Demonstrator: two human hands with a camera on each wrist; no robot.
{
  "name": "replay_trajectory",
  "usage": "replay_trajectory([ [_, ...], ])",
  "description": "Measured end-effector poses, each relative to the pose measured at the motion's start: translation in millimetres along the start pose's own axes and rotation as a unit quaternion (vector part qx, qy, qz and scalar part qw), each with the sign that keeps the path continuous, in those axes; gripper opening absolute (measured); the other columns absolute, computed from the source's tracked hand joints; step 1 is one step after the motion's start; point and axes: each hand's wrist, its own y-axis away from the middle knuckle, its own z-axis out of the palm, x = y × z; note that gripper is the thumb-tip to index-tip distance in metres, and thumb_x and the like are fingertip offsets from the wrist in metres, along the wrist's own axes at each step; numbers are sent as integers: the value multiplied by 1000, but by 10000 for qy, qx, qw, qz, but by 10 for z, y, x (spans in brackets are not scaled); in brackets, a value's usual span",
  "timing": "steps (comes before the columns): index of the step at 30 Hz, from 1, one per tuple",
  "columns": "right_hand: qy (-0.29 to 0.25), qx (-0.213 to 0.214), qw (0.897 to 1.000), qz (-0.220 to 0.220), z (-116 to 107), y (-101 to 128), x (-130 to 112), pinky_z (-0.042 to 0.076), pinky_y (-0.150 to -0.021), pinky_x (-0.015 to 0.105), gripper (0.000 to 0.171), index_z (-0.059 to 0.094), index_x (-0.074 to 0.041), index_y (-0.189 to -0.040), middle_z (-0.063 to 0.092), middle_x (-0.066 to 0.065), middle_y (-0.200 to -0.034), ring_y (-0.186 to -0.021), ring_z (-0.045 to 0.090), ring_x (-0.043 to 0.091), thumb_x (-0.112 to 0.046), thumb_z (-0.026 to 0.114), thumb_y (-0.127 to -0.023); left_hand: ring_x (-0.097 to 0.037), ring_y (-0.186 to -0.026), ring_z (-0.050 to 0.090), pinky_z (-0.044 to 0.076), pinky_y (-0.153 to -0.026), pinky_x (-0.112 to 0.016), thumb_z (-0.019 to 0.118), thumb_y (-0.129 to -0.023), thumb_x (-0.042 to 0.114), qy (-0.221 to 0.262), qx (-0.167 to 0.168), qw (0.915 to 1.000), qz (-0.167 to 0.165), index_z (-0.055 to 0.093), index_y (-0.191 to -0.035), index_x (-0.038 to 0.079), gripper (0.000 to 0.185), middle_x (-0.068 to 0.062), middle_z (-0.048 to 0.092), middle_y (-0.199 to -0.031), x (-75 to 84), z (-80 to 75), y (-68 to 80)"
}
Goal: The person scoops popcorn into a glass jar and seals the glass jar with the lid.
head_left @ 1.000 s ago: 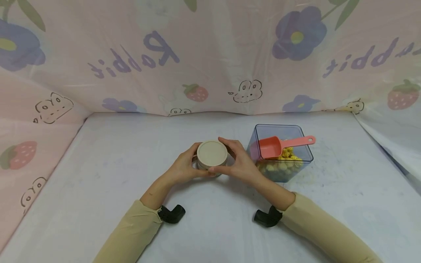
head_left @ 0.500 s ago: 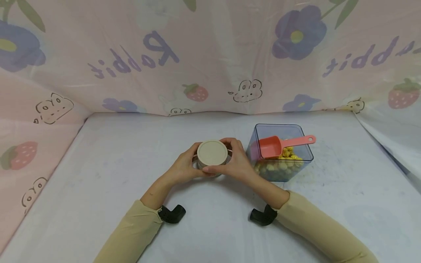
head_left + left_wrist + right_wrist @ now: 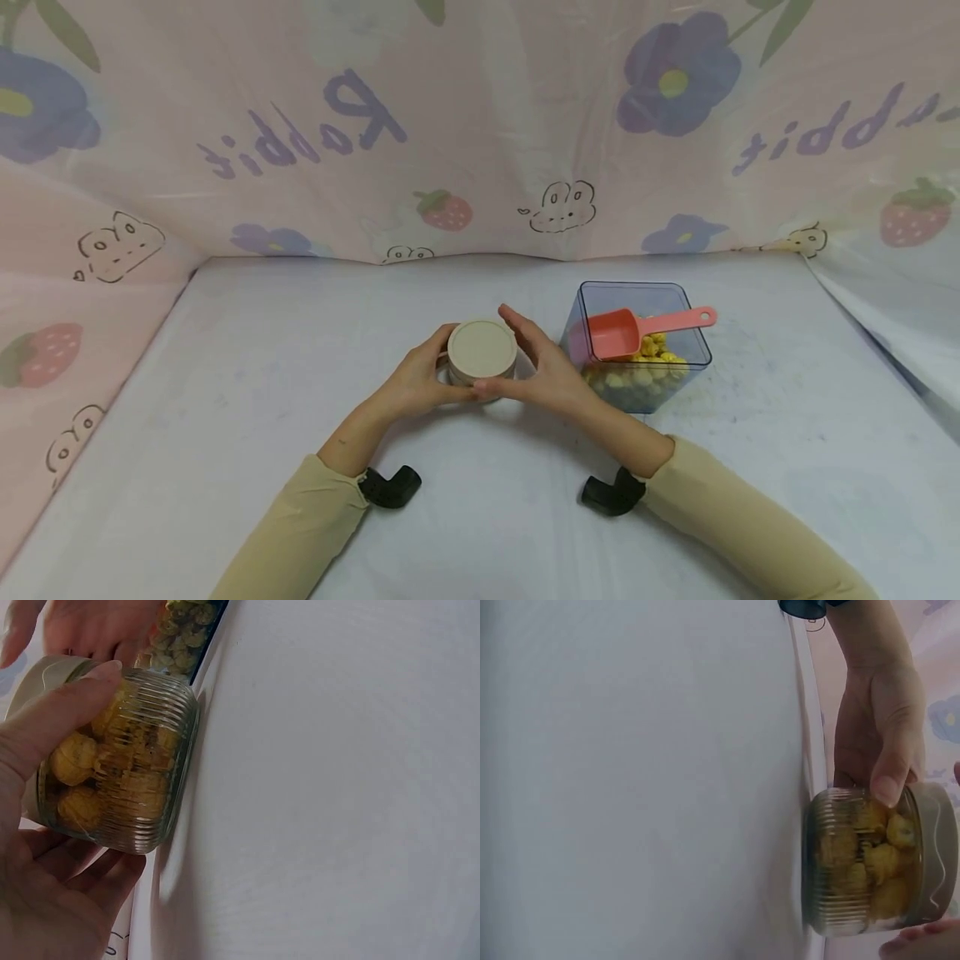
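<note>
**Lidded jar held between two hands, mid-surface**

Pale surface (image 3: pixel 225 392), draped on the far and side edges with a pink sheet printed with flowers, strawberries and "Rabbit". At centre stands a ribbed glass jar (image 3: pixel 127 776) with a beige lid (image 3: pixel 482 350), holding yellow-brown snack pieces.

Left hand (image 3: pixel 412 385): fingers curled round the jar's left wall, thumb pressed on the glass just below the lid, seen clearly in the left wrist view. Forearm comes in low from the near left.

Right hand (image 3: pixel 543 375): fingers straight and slightly spread, angled up beside the lid's right edge; thumb tip lies at the near rim. From the head view the fingers do not look clamped on the lid. Whether the thumb bears on it, cannot tell.

Judgement on the step: the work looks like turning the lid. Left hand should brace the glass low so the jar stays flat on the surface; right hand wants an even purchase round the rim before twisting.

Just right of the jar: a clear square container (image 3: pixel 678 293) of similar pieces, with a coral scoop (image 3: pixel 618 333) resting across its opening, handle pointing right.
</note>
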Motion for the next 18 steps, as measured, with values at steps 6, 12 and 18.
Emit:
replay_trajectory([
  [6, -237, -383, 9973, -582, -31, 0, 15, 16, -118, 51, 84, 24, -2, -151, 23, 19, -156, -146, 18, 32, 0, 70, -80, -28, -136, 40, 31, -113, -48, 86, -71, 16, 33, -43, 10000, -56, 38, -141, 11, 85, -9, 47, -142, 4, 2, 5],
  [12, -463, -255, 9963, -677, -34, 16, 21, 18, -117, 50, 79, 28, 4, -148, 27, 23, -154, -145, 22, 33, 9, 66, -79, -27, -135, 42, 32, -113, -47, 86, -70, 15, 95, -31, 9999, -22, 39, -140, 11, 84, -9, 48, -141, 5, 5, 6],
  [18, -386, -32, 9972, -644, -12, 27, -8, 22, -116, 49, 77, 33, 5, -146, 33, 23, -150, -142, 28, 34, 8, 71, -78, -29, -135, 41, 32, -113, -49, 85, -72, 15, 44, -53, 10000, 18, 39, -141, 10, 83, -10, 47, -142, -3, -4, 0],
])
